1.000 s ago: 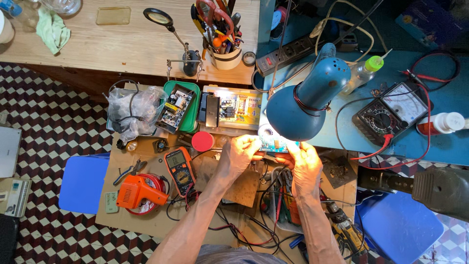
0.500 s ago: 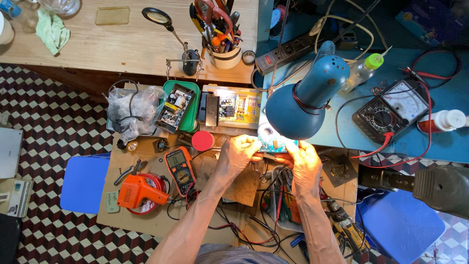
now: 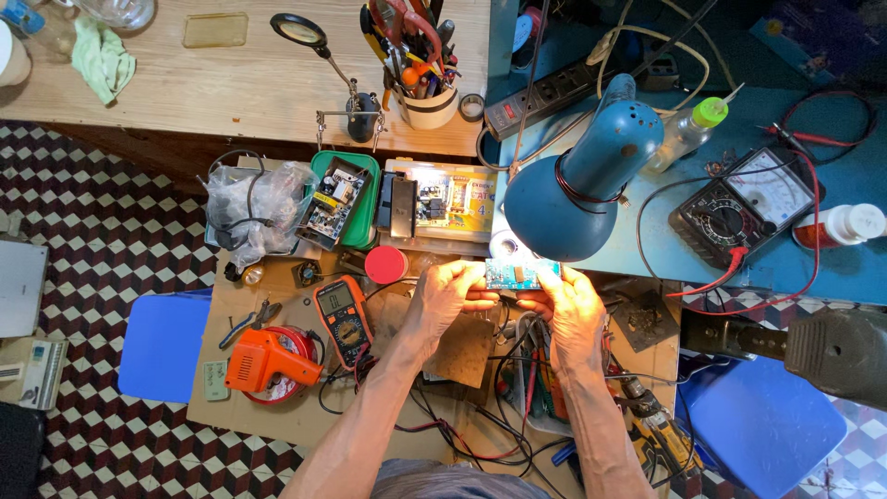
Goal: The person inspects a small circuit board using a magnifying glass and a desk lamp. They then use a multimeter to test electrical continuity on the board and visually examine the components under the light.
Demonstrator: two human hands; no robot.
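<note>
Centre frame: left hand and right hand fingers grasp circuit board under lamp; inspection under way, meter unused

Lamp shade covers the top of the little board, both hands hide its ends, and glare washes out its parts.

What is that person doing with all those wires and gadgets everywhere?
A person holds a small blue-green circuit board in both hands, the left hand on one end and the right hand on the other, right under a blue desk lamp that lights it up. Beside the left hand lie an orange multimeter, a red round lid and an orange glue gun. Loose wires tangle on the cardboard-covered bench below.
</note>
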